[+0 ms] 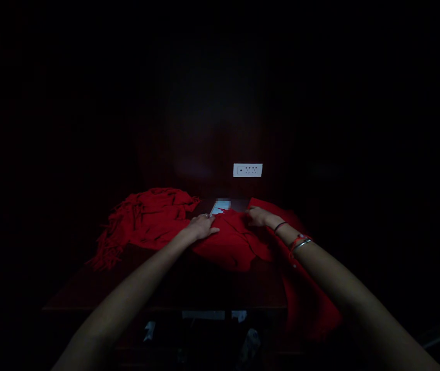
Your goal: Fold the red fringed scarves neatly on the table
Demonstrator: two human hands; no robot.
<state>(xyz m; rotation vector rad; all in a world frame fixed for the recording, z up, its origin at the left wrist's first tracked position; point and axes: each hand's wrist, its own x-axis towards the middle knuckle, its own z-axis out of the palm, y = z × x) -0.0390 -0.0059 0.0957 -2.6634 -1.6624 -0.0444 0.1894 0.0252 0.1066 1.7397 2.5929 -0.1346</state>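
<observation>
A red fringed shawl [227,242] lies rumpled across a dark table, with its tasselled end at the left and a length hanging over the right side. My left hand [202,226] rests on the middle of the cloth, its thumb stretched out and its fingers apart. Farther right, my right hand [260,216] has its fingers curled in at the shawl's right part and seems to grip it; the fingertips are dim. Bracelets circle my right wrist. Just beyond the cloth, between the two hands, lies a pale flat rectangle [220,207], partly covered by red threads.
A white socket panel [247,170] is set in the dark wall behind the table [158,299]. Beneath the tabletop, some pale items [204,314] show faintly. Deep darkness hides the surroundings on both sides.
</observation>
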